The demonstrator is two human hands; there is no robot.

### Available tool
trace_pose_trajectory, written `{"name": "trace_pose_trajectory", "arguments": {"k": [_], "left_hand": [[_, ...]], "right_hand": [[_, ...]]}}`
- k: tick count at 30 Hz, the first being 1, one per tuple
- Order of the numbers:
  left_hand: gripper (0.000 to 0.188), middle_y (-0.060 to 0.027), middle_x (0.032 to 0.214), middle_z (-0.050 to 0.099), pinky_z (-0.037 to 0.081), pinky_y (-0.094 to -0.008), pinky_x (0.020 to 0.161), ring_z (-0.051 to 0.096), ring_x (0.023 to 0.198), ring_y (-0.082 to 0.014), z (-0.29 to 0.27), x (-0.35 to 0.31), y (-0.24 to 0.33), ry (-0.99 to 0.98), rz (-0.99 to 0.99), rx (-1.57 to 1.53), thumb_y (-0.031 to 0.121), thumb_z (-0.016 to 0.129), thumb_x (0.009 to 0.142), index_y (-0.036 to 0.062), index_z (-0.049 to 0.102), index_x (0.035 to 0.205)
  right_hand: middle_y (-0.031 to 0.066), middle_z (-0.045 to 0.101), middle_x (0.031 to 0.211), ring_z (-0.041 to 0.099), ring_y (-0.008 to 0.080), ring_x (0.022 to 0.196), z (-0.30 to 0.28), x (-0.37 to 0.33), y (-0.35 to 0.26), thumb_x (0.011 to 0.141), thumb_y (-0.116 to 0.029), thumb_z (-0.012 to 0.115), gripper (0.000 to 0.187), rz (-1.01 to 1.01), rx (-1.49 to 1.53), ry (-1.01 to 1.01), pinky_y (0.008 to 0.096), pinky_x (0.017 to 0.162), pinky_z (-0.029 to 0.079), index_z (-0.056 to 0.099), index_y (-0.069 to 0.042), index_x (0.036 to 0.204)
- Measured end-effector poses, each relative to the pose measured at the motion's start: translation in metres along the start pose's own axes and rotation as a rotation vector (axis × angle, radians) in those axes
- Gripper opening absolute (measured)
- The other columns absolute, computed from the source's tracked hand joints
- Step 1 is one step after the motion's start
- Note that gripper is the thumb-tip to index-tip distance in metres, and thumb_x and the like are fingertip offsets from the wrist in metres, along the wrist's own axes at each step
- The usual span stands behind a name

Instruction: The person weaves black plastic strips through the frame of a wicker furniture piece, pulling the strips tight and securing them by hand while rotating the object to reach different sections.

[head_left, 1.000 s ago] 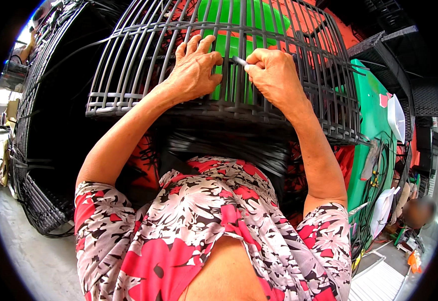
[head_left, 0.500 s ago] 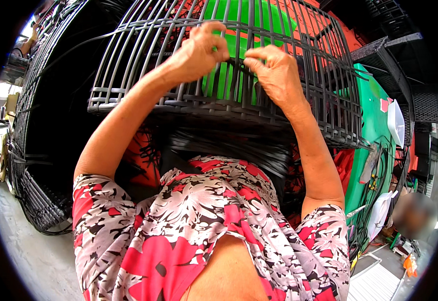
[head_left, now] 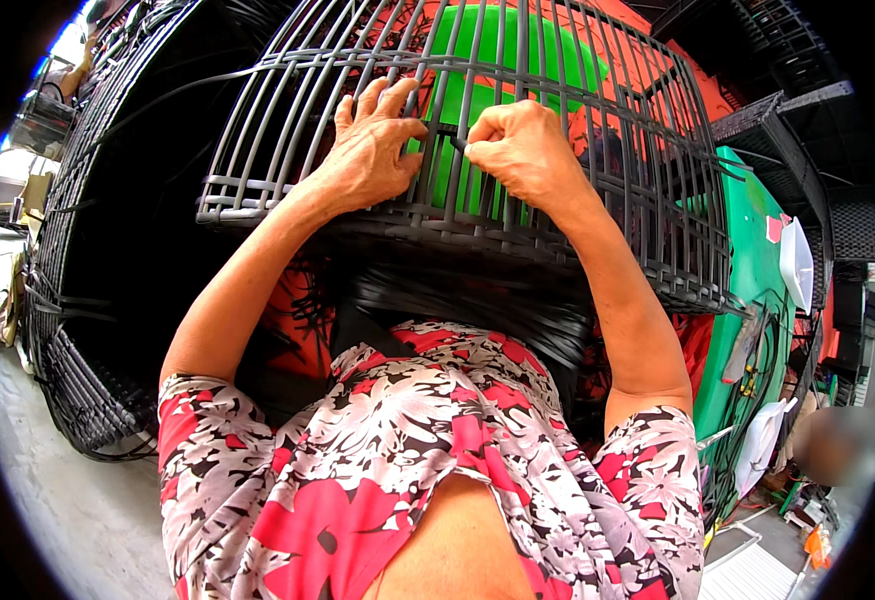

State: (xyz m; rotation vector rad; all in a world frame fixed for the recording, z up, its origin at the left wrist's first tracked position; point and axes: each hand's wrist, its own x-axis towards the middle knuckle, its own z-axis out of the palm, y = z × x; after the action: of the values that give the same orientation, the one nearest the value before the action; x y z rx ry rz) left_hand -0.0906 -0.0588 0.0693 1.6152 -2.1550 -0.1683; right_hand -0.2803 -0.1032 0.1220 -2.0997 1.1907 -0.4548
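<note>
A large frame of dark plastic wicker strips (head_left: pixel 497 236) fills the space in front of me, with upright strips crossed by woven bands. On its near side rests my left hand (head_left: pixel 372 155), fingers spread over the upright strips and holding nothing that I can see. Just to the right, my right hand (head_left: pixel 529 150) is closed, thumb and forefinger pinching the end of a short black strip (head_left: pixel 458 144). The rest of that strip is hard to tell from the frame's weave. Behind the bars shows a bright green sheet (head_left: pixel 487 30).
A bundle of black strips (head_left: pixel 477 308) lies across my lap. Another dark woven piece (head_left: pixel 82 395) stands at the left. On the right are a green board (head_left: pixel 752 205), a white tray (head_left: pixel 795 265), hanging cords (head_left: pixel 747 420) and a blurred person (head_left: pixel 842 445) farther off.
My left hand has lowered and moved left, its fingers spreading from a curled pose. The right hand has turned, its fingers curling tighter. The whole view has shifted slightly.
</note>
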Motion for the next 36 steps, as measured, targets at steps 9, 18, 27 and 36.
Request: {"name": "trace_pose_trajectory", "arguments": {"k": [9, 18, 27, 36], "left_hand": [[0.006, -0.0088, 0.137, 0.038, 0.021, -0.0419, 0.107, 0.028, 0.131, -0.0303, -0.001, 0.006, -0.017, 0.005, 0.068, -0.207, 0.013, 0.065, 0.078, 0.0096, 0.063, 0.082], [0.006, -0.0089, 0.130, 0.045, 0.034, -0.0367, 0.095, 0.042, 0.116, -0.0249, -0.048, 0.009, -0.010, 0.115, 0.159, -0.287, 0.010, 0.059, 0.084, 0.0048, 0.057, 0.081], [0.033, -0.0139, 0.143, 0.030, 0.017, -0.0456, 0.109, 0.021, 0.135, -0.0328, -0.020, -0.020, -0.038, -0.011, -0.082, 0.053, 0.005, 0.061, 0.075, 0.0075, 0.060, 0.108], [0.004, -0.0077, 0.141, 0.034, 0.020, -0.0428, 0.107, 0.027, 0.131, -0.0305, -0.030, -0.014, -0.051, -0.033, -0.114, -0.341, 0.010, 0.064, 0.076, 0.0081, 0.061, 0.078]], "right_hand": [[0.0048, 0.063, 0.071, 0.056, 0.0092, 0.058, 0.023, 0.007, 0.012, 0.077, -0.011, 0.065, 0.017, -0.128, 0.165, 0.021, 0.0252, 0.053, 0.045, 0.068, 0.002, 0.088], [0.0040, 0.063, 0.066, 0.058, 0.0067, 0.055, 0.035, 0.020, -0.004, 0.082, -0.009, 0.063, 0.013, -0.133, 0.791, -0.059, 0.0194, 0.047, 0.048, 0.068, 0.001, 0.090], [0.0110, 0.063, 0.064, 0.061, 0.0171, 0.059, 0.048, 0.046, -0.022, 0.069, -0.010, 0.067, 0.012, -0.175, -0.109, -0.037, 0.0309, 0.058, 0.050, 0.068, 0.000, 0.076], [0.0065, 0.064, 0.073, 0.058, 0.0121, 0.061, 0.054, 0.041, -0.015, 0.075, -0.013, 0.068, 0.015, -0.255, 0.172, 0.009, 0.0265, 0.059, 0.048, 0.069, -0.001, 0.084]]}}
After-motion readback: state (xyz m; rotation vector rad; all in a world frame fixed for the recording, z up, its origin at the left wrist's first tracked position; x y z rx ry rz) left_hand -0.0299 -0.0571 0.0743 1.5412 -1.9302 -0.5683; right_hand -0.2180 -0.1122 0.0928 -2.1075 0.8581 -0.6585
